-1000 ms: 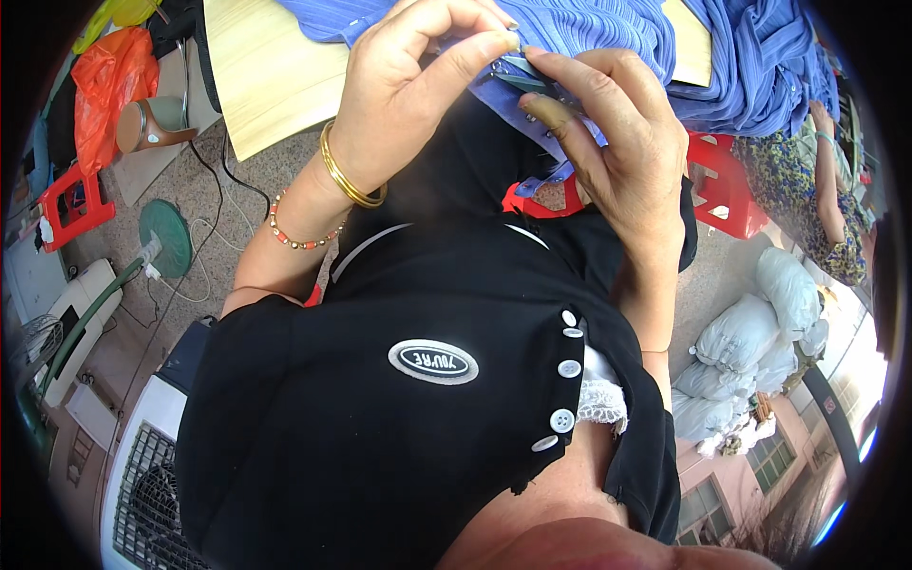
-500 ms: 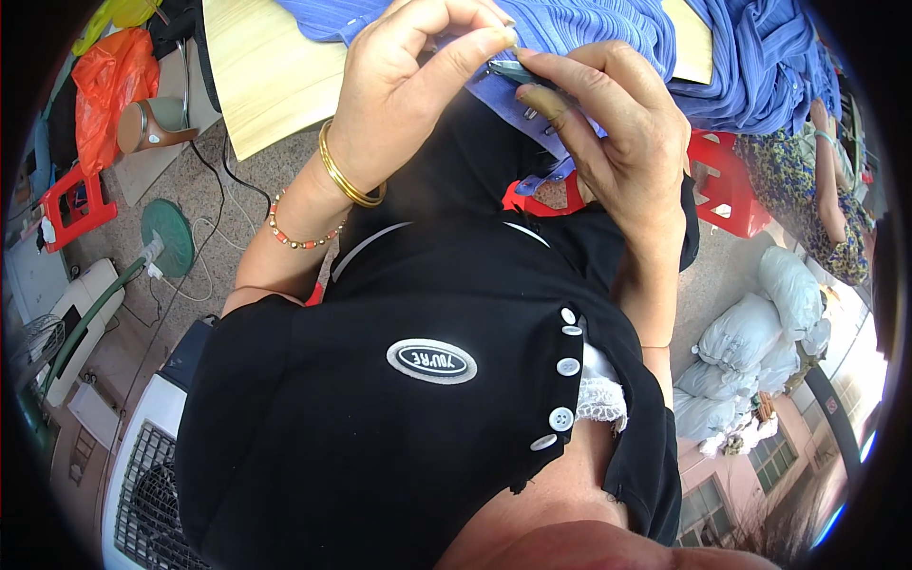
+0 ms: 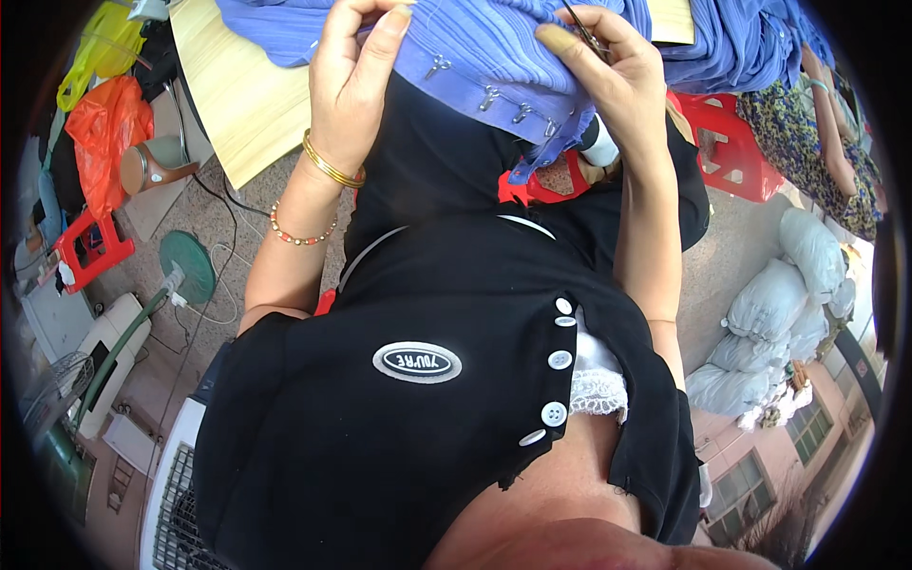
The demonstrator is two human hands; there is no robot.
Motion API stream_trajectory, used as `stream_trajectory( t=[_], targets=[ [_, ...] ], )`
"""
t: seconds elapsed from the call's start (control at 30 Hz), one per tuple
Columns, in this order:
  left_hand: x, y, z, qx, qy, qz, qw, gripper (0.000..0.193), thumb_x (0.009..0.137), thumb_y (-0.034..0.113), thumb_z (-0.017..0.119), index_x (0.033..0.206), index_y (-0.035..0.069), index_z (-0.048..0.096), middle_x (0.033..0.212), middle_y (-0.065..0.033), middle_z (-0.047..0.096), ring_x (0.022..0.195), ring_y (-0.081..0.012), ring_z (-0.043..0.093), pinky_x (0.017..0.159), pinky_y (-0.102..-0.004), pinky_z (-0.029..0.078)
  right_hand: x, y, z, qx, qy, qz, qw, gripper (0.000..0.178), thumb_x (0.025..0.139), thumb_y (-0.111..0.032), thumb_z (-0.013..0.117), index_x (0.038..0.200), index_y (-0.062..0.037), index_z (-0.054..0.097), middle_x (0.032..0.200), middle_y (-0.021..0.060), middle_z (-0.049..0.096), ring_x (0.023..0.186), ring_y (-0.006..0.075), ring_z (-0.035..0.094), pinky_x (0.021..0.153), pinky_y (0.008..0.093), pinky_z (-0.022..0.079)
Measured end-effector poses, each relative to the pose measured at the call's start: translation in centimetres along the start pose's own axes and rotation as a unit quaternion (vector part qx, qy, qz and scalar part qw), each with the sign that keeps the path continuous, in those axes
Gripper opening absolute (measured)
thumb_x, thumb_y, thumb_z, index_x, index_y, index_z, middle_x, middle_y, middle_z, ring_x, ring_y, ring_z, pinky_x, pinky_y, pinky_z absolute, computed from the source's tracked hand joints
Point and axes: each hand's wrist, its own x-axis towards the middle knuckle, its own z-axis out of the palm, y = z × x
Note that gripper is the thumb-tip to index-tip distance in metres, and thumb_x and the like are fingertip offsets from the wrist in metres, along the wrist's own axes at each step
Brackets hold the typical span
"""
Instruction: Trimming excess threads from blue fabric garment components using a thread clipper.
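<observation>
left hand (image 3: 356, 90) pinches the blue pleated garment (image 3: 484, 57) at its left; right hand (image 3: 613, 71) grips the right edge with a small dark tool (image 3: 581, 24). garment spans between both hands, far above the lap.

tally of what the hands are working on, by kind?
Blue pleated garment: 1
Metal hooks along its edge: 4 visible
Thin dark tool in the right hand: 1
Bracelets on the left hand's wrist: 2
Total: 8

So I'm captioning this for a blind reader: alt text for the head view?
Two bare hands hold up a blue pleated garment with metal hooks: the left hand grips the fabric, the right hand pinches a thin dark tool. Below, a black buttoned top.
</observation>
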Motion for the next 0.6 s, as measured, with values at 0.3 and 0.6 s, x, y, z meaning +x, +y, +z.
stream_trajectory(
  t=[0.3, 0.6],
  targets=[
    [0.3, 1.3, 1.3, 0.113, 0.048, 0.144, 0.982, 0.017, 0.092, 0.002, 0.062, 0.108, 0.0, 0.062, 0.11, -0.0078, 0.059, 0.103, -0.0142, 0.055, 0.092, -0.0276, 0.043, 5.0, 0.8, 0.6, 0.086, 0.045, -0.095, 0.991, 0.004, 0.087, -0.003, 0.069, 0.089, -0.0016, 0.066, 0.073, -0.0072, 0.056, 0.064, -0.0005, 0.047, 0.056, 0.0154, 0.035],
    [0.3, 6.9, 2.5, 0.409, -0.07, 0.261, 0.872, 0.028, 0.076, 0.017, 0.078, 0.103, 0.011, 0.075, 0.115, -0.0091, 0.064, 0.107, -0.0233, 0.055, 0.094, -0.0348, 0.038, 6.3, 1.3, 1.3, 0.033, 0.031, -0.091, 0.995, 0.007, 0.084, -0.004, 0.072, 0.087, -0.001, 0.066, 0.07, -0.0063, 0.057, 0.063, 0.0011, 0.049, 0.057, 0.0174, 0.04]
  ],
)
